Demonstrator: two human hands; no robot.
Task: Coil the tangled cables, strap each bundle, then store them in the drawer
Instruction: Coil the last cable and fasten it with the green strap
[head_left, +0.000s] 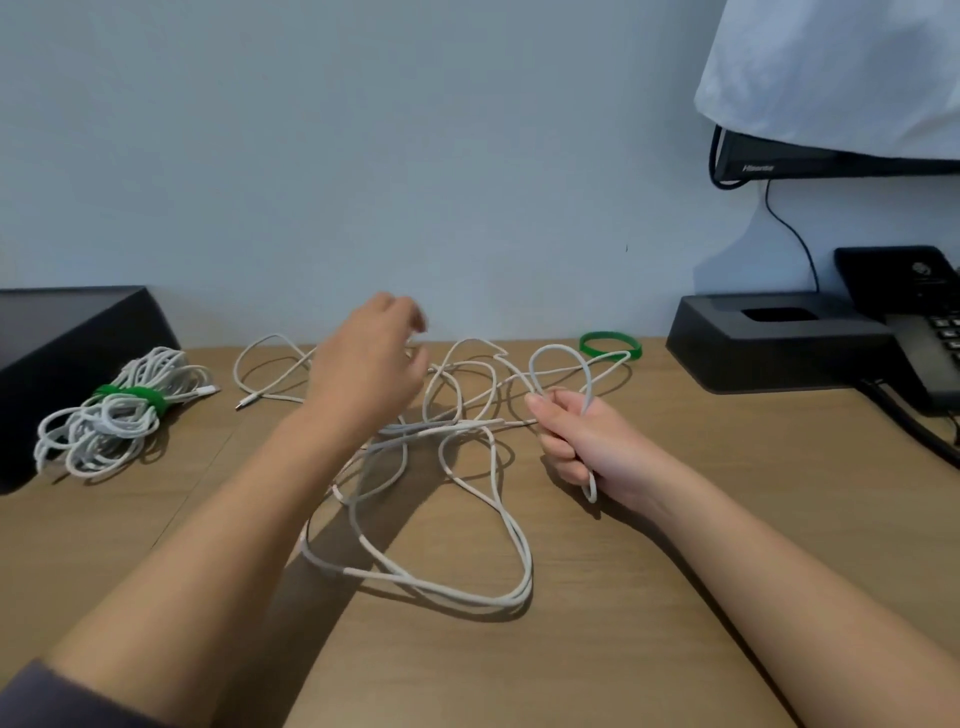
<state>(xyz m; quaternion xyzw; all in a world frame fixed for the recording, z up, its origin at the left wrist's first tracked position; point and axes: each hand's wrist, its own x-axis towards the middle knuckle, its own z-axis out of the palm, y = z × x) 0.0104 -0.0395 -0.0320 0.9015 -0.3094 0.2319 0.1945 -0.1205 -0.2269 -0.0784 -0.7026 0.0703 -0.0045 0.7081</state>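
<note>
Your right hand (576, 441) is closed in a fist around a loop of the white cable (467, 600). The loop stands up above your knuckles, and a short bend of cable pokes out below your little finger. Your left hand (369, 364) hangs raised over the far side of the tangle with the fingers loosely bent. It is blurred, and no strand shows in its grip.

The rest of the cable sprawls loose on the table (649, 649) between your forearms. One big loop lies near you, smaller crossing loops lie towards the wall, and one strand runs from the tangle into your right fist. One plug end (243, 404) lies on the wood left of your left hand.

At the left, a bundle (104, 426) of white cable lies on the table, cinched round its middle by a green strap (136, 397). It sits just beside a black box (67, 343) at the table's left edge.

A second green strap (610, 344) lies as an open ring near the wall, beyond your right hand, and the farthest cable loop reaches up to it.

On the right stand a black dock (769, 358) and a phone (930, 332). Above them is a monitor (831, 158) draped in a white cloth (841, 67). The drawer is out of view.
</note>
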